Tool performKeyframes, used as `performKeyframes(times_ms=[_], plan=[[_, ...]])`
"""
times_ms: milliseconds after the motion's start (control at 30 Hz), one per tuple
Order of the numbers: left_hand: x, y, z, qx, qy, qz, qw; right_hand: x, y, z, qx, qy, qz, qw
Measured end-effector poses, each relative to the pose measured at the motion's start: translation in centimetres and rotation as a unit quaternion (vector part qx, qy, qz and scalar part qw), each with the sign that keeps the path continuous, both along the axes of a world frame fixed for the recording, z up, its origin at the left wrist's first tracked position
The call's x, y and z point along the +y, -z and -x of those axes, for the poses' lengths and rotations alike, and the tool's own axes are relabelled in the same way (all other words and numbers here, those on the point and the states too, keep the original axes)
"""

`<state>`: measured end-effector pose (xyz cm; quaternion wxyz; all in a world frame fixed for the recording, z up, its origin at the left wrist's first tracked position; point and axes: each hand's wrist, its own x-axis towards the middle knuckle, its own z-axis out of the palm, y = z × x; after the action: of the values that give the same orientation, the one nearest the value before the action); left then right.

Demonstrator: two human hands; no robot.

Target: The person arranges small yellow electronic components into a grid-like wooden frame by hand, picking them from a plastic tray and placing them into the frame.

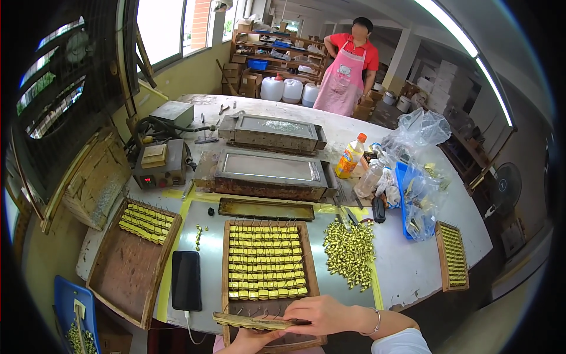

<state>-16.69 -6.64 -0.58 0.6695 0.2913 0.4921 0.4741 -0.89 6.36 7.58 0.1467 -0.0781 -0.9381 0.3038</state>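
- Closest to the lens, the right hand (321, 315) has its fingers closed over the right end of a narrow strip (243, 320), while the left hand (252, 342) grips it from below; most of the left fingers are hidden.
- That strip lies crosswise in both hands, just above the near end of a wooden tray (226, 265), with thin wires (266, 311) standing up along its far edge.
- Judging by its slim build, it should be light and fairly stiff, perhaps wood, easily steadied by its two ends.
- Its wires look like the delicate part: they could bend or snag, so the hold is best kept to the solid body, below them.
- Rows of yellow pieces (265, 259) fill much of the tray, wires showing between them; a strip brought close could catch there.
- Right of the tray, a heap of small brass-coloured pieces (349, 253) rests on the tabletop (407, 268); they look hard, smooth and likely to roll, better pinched singly between fingertips.
- Left of the tray lies a dark phone (186, 280) with a white cable (188, 321), apart from both hands.
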Motion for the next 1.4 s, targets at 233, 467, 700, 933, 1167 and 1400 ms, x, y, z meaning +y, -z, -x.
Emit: performKeyframes(times_ms=[233,467,700,933,1167,1400], plan=[[0.1,-0.6,0.1,0.015,0.016,0.031,0.999,0.0,0.0,0.2,-0.008,0.001,-0.007,1.000],[-0.2,0.1,-0.1,-0.018,-0.007,-0.005,1.000,0.0,0.0,0.1,-0.010,0.000,0.003,1.000],[-0.1,0.3,0.1,-0.043,-0.011,-0.005,0.999,0.2,-0.5,0.7,-0.113,0.003,0.081,0.990],[-0.1,1.1,0.1,-0.038,-0.046,0.005,0.998,0.0,-0.3,1.9,-0.093,-0.019,0.043,0.995],[0.1,1.0,0.8,0.035,-0.070,0.009,0.997,-0.1,-0.6,3.4,-0.103,-0.049,-0.034,0.993],[0.7,0.5,0.7,0.001,-0.146,-0.053,0.988,0.6,-0.6,4.6,-0.071,-0.036,-0.091,0.993]])
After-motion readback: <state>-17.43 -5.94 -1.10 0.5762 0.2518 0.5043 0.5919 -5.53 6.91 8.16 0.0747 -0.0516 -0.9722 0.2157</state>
